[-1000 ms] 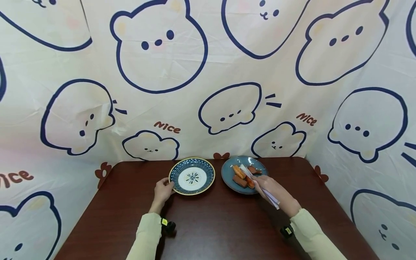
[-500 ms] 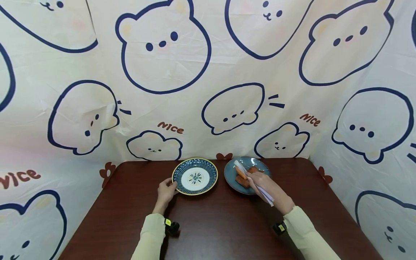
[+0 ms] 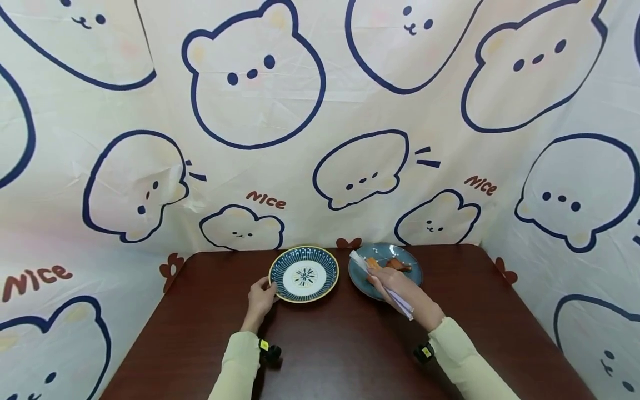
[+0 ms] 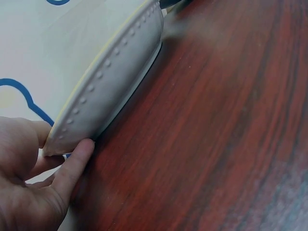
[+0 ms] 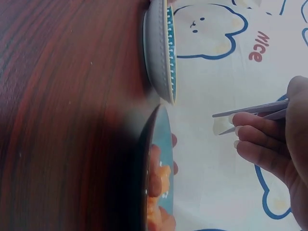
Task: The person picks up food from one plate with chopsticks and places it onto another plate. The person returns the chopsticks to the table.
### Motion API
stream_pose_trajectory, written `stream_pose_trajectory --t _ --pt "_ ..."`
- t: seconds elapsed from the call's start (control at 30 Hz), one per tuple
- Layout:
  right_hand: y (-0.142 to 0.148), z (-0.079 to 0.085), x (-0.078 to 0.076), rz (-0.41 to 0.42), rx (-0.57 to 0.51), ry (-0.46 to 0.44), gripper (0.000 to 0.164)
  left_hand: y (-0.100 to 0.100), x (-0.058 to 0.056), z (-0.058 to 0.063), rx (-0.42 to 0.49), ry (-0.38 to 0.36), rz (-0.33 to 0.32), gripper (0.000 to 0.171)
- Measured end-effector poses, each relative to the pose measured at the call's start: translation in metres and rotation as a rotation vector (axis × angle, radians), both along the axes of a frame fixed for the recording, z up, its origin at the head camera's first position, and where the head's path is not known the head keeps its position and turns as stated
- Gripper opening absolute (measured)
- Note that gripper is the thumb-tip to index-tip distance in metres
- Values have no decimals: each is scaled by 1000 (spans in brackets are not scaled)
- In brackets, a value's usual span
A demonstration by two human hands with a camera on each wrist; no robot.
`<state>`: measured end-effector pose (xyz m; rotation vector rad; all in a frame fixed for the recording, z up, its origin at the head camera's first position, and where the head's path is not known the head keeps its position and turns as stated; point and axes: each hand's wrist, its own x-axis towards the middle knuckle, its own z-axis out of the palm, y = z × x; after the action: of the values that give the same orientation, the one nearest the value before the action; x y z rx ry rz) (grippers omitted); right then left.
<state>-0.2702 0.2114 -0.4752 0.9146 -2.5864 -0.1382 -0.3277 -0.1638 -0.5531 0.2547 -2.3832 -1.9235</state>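
My left hand (image 3: 261,299) pinches the near-left rim of a patterned dish (image 3: 292,293), blue-striped with a white middle and yellow edge. In the left wrist view a finger lies against the underside of the dish (image 4: 108,89). My right hand (image 3: 402,289) grips a pair of pale chopsticks (image 3: 400,303) over a blue plate (image 3: 416,278). Their tips reach the plate's left side. In the right wrist view a small pale patch shows between the chopstick tips; I cannot tell if it is food. Orange and brown food pieces (image 3: 398,265) lie on the plate, partly hidden by my hand.
Both dishes stand side by side at the back of a dark brown wooden table (image 3: 330,355). Directly behind it hangs a cream cloth (image 3: 295,183) with blue bear outlines. Each wrist wears a small black camera.
My right hand and the chopsticks have shifted left across the blue plate, the tips now near its left rim. My left hand keeps its hold on the patterned dish. The head view has shifted slightly.
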Motion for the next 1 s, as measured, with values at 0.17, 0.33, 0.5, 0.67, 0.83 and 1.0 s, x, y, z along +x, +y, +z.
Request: stream_pose_trajectory --t 0.17,0.33,0.5,0.67,0.83,1.0 --pt "-15 -1 -9 58 -415 -256 36 1 -1 0 -11 11 7 42" --pt "-26 -2 -13 95 -397 -224 34 0 -3 -2 -11 14 6 42" --pt "-36 -3 -18 105 -402 -259 36 -1 -3 -3 -3 10 -2 44" --pt "-42 -2 -20 84 -380 -283 39 1 -3 -1 14 10 -8 45" --pt "-49 -6 -24 119 -406 -297 39 0 -3 -1 22 7 -7 47" --pt "-56 -12 -30 126 -436 -351 40 1 -3 -2 16 6 -10 45"
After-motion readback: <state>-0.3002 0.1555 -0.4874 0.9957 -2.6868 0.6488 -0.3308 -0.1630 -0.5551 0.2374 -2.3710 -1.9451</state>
